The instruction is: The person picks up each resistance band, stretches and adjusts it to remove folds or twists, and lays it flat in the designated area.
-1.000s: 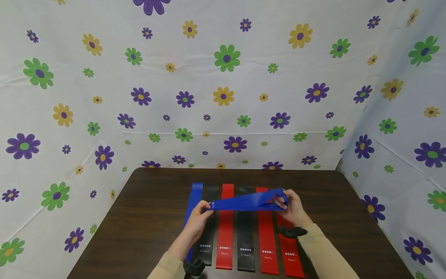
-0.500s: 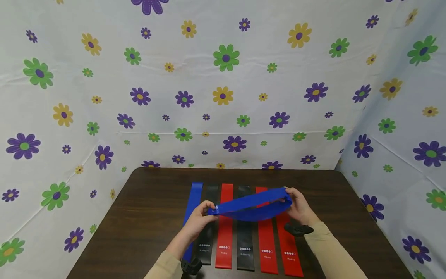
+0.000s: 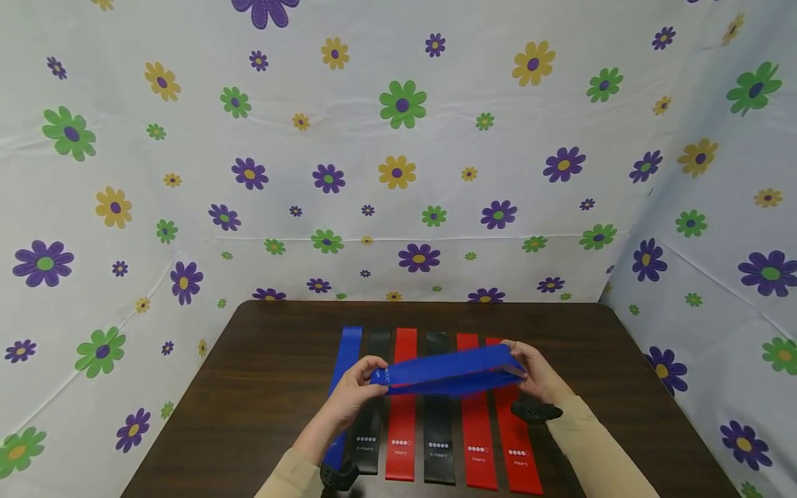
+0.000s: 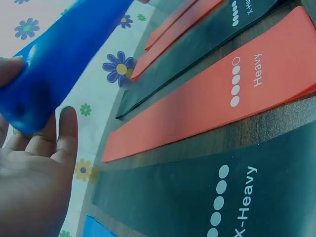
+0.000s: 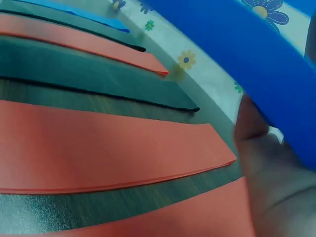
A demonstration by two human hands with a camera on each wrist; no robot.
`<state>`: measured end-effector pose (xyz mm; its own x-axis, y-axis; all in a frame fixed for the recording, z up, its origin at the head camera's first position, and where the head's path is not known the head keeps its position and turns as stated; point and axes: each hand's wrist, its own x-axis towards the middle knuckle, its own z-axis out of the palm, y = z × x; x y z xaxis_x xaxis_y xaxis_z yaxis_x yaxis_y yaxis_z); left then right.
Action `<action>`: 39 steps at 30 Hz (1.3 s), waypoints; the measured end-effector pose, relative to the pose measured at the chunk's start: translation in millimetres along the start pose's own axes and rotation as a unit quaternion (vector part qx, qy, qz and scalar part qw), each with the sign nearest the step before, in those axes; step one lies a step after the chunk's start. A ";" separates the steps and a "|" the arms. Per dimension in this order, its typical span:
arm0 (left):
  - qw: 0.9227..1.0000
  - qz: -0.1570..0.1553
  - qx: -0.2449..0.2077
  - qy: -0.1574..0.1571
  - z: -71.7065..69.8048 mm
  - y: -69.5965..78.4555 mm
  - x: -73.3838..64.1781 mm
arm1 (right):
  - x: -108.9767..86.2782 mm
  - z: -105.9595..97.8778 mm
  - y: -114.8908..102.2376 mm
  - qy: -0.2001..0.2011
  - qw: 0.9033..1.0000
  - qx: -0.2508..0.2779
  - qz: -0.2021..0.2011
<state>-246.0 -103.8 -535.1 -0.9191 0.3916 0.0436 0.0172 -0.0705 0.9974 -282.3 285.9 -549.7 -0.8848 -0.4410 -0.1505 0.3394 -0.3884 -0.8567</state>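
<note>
A blue resistance band (image 3: 448,366) is stretched crosswise between both hands, above a row of flat bands. My left hand (image 3: 353,391) pinches its left end near the white print, thumb on top and fingers beneath, as the left wrist view shows. At the other end my right hand (image 3: 540,373) holds the loop, which gapes slightly there. Below lie a blue band (image 3: 349,353), an X-Heavy black band (image 3: 366,443), a Heavy red band (image 3: 400,443), another black band (image 3: 439,449) and two more red bands (image 3: 478,449), side by side lengthwise.
The bands lie on a dark brown wooden table (image 3: 261,387) with rounded far corners. Behind it and to the sides hangs a white cloth (image 3: 349,138) printed with flowers. Bare tabletop shows left and right of the row. Each wrist wears a black strap (image 3: 535,412).
The held blue band opened into a wider loop, then drew flatter again. My right hand shifted slightly right; the left turned the printed end more toward the head camera.
</note>
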 end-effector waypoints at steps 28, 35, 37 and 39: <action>0.987 -0.053 0.091 -0.118 4.1 14.8 -3.9 | 3.0 12.2 -36.8 -0.125 0.992 0.002 -0.028; 0.980 -0.055 0.150 -0.120 8.2 25.6 -8.1 | 5.4 24.7 -49.1 -0.028 0.999 0.014 -0.036; 0.981 -0.047 0.156 -0.107 6.8 25.3 -8.8 | 4.7 25.3 -49.8 -0.018 0.999 -0.021 -0.042; 0.982 -0.037 0.158 -0.094 4.2 25.8 -9.2 | 4.7 22.8 -49.9 -0.030 0.997 -0.052 -0.051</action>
<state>-235.5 -105.3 -509.5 -0.8339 0.5496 -0.0502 0.1012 0.2416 0.9651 -296.1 284.8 -496.5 -0.8916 -0.4517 -0.0328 0.2106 -0.3495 -0.9130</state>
